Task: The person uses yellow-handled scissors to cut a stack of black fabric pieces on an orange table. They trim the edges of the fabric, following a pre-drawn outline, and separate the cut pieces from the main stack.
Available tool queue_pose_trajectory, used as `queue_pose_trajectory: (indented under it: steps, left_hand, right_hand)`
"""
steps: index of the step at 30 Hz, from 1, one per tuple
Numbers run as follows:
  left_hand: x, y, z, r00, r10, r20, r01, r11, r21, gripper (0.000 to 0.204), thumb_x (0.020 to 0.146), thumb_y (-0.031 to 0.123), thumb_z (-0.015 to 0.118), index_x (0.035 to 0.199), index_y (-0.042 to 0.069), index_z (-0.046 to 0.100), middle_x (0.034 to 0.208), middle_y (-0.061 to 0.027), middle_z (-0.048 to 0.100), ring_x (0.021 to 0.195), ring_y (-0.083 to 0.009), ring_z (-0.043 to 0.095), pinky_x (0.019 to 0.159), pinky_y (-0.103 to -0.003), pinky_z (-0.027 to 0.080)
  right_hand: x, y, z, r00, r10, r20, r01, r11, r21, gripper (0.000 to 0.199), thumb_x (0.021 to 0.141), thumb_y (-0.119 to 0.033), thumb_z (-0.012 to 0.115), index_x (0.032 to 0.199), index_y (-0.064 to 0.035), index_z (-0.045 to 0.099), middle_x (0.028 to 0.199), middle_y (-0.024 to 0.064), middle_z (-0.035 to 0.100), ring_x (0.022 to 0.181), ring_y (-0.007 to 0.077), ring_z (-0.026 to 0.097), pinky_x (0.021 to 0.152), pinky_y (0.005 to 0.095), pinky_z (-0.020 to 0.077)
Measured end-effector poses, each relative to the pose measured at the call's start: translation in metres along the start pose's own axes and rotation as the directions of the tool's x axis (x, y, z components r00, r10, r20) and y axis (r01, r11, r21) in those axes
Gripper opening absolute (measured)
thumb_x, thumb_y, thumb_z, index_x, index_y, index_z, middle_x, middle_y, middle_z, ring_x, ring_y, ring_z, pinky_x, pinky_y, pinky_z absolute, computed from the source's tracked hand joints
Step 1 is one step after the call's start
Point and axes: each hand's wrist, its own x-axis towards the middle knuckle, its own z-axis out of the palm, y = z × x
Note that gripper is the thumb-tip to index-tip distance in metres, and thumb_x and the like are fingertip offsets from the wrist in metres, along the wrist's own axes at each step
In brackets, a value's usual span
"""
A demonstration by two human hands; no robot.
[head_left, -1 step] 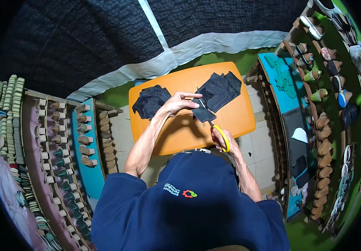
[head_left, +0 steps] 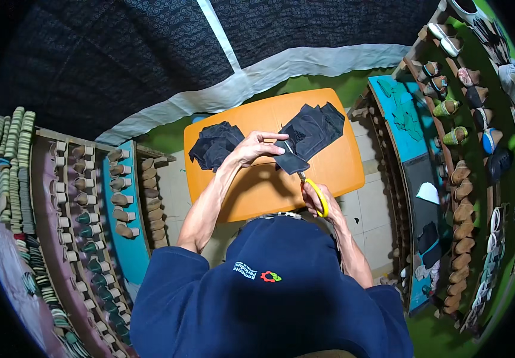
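In my right hand (head_left: 319,201) is a pair of scissors with yellow handles (head_left: 323,206), my fingers closed round them. Their blades run up to a small piece of black fabric (head_left: 291,162) and are partly hidden by it. My left hand (head_left: 258,148) pinches that piece at its upper left edge between thumb and fingers. Beyond it, at the right of the orange table (head_left: 245,200), lies a pile of black fabric pieces (head_left: 314,128). A second, crumpled black fabric pile (head_left: 214,145) rests at the table's left, just beside my left wrist.
Racks of brown shoe forms (head_left: 123,200) stand to the left. A turquoise shelf (head_left: 398,113) with green scraps (head_left: 409,113) is at the right, and farther right a rack holds several shoes (head_left: 455,136). A dark patterned curtain (head_left: 120,65) hangs behind the table.
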Motion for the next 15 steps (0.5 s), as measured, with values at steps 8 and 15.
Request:
queue_pose_trajectory:
  steps: [8, 15]
  left_hand:
    - [-0.0023, -0.0002, 0.0035, 0.999, 0.013, -0.051, -0.016, 0.999, -0.049, 0.048, 0.086, 0.007, 0.075, 0.131, -0.001, 0.061, 0.105, -0.0106, 0.073, 0.091, -0.0124, 0.068, 0.089, -0.026, 0.053]
    - [-0.0026, 0.0016, -0.0003, 1.000, -0.002, 0.025, 0.001, 1.000, 0.031, 0.047, 0.085, 0.008, 0.075, 0.130, 0.002, 0.063, 0.093, -0.0032, 0.070, 0.087, -0.0095, 0.064, 0.086, -0.026, 0.050]
  right_hand:
    - [0.0046, 0.0074, -0.0015, 0.999, -0.039, 0.004, 0.039, 0.999, -0.013, 0.052, 0.094, -0.058, 0.059, 0.071, -0.0129, 0.046, 0.053, -0.0040, 0.042, 0.040, 0.0060, 0.038, 0.035, 0.0238, 0.0327]
    - [0.0005, 0.0085, -0.0009, 1.000, -0.026, -0.011, 0.026, 0.998, -0.053, 0.054, 0.094, -0.059, 0.058, 0.070, -0.0130, 0.046, 0.053, -0.0041, 0.041, 0.040, 0.0056, 0.038, 0.035, 0.0236, 0.0327]
